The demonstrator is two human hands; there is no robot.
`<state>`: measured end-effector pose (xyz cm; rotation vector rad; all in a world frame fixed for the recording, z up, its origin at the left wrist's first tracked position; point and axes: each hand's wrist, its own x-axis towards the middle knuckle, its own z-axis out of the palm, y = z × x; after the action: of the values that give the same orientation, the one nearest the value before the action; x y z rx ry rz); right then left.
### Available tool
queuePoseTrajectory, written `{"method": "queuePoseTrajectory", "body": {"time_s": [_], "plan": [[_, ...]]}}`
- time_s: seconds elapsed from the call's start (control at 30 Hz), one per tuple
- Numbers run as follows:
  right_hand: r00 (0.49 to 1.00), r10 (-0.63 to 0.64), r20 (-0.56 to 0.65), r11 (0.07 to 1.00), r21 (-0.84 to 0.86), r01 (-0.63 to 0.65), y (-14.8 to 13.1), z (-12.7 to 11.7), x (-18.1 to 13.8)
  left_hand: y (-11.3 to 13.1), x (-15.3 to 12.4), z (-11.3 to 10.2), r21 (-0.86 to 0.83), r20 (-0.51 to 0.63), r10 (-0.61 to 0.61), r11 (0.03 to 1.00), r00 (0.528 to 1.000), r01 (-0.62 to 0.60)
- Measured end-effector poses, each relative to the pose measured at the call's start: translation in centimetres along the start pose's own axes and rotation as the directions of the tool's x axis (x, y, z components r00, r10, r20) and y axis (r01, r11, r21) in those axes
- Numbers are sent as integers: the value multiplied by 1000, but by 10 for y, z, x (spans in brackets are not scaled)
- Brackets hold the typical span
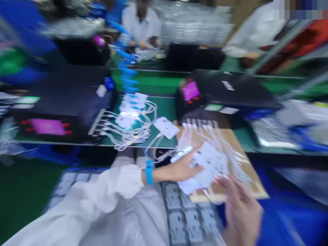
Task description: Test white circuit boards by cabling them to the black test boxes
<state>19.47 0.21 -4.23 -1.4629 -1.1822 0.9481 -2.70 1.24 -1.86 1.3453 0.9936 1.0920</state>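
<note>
My left hand (181,169), with a blue wristband (149,172), grips the edge of a flat white plate (212,160) with dark holes. Its thumb lies across the plate's face. At the plate's lower right corner, my right hand (242,201) has its fingers pinched together beside a small red glow; what they hold is blurred. More white plates lie under this one, over a tan board (256,191). White cables (189,135) run from a row of connectors (202,123) down across the board. Another white plate (166,127) with a cable lies to the left.
Black boxes with pink displays stand left (64,82) and right (230,89) on the green bench. A cable bundle (135,135) lies between them, below a coiled blue hose (128,73). A compartment tray (179,212) holds plates below my hands. Two people work opposite.
</note>
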Motion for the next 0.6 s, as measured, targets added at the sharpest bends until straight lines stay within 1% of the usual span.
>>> {"method": "queuePoseTrajectory", "body": {"time_s": [0.03, 0.07, 0.13, 0.23, 0.4, 0.6], "plan": [[999, 40, -17, 999, 11, -40, -1, -2, -1, -1, 0, 0, 33, -23, -15, 999, 1000, 16], [998, 59, -9, 997, 59, -58, -1, -2, -1, -4, 2, 0, 50, -35, -44, 998, 998, 45], [996, 87, -7, 989, 120, -85, 2, 0, 3, -10, 5, 0, 68, -17, -104, 992, 994, 105], [993, 117, -21, 977, 182, -111, 4, 3, 3, -15, 7, 0, 89, 18, -126, 988, 992, 124], [991, 132, -8, 968, 216, -127, 3, 6, -3, -12, 5, 2, 143, 17, -179, 974, 984, 175], [990, 140, 20, 960, 244, -140, 4, 4, 1, -6, 7, 5, 179, 27, -208, 963, 978, 200]]}}
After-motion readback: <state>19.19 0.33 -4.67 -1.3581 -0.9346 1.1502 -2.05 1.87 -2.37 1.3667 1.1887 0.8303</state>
